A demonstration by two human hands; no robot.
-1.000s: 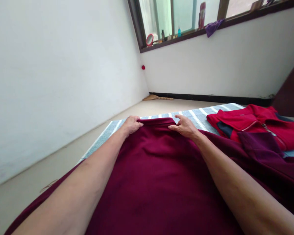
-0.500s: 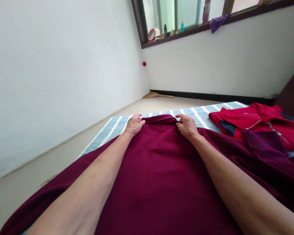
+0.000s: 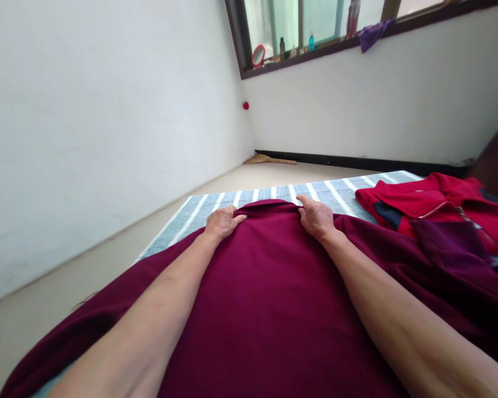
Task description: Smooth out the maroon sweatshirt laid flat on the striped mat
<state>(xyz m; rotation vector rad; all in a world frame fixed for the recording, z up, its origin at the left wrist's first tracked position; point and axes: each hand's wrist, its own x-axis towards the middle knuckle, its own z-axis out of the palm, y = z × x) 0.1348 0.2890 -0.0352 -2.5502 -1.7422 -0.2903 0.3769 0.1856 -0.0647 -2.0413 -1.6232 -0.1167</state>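
Note:
A maroon long-sleeved garment (image 3: 269,298) lies spread over a blue-and-white striped cloth (image 3: 182,218), its collar end away from me and its sleeves out to both sides. My left hand (image 3: 223,222) is closed on the left end of the collar, thumb on top of the fabric. At the collar's right end my right hand (image 3: 316,217) pinches the edge, with its index finger pointing forward. Between the two hands the collar edge bulges up slightly. The fingertips under the cloth are hidden.
A folded red jacket (image 3: 435,196) with navy parts and a zip lies at the right, a purple cuff (image 3: 450,243) against it. Past the bed's far edge a broom (image 3: 269,159) rests on the floor. A window sill (image 3: 299,59) holds a mirror, bottles and a purple cloth.
My left hand has shifted slightly left and toward me, its fingers now curled further over the collar. The collar edge has come slightly nearer and is more rounded.

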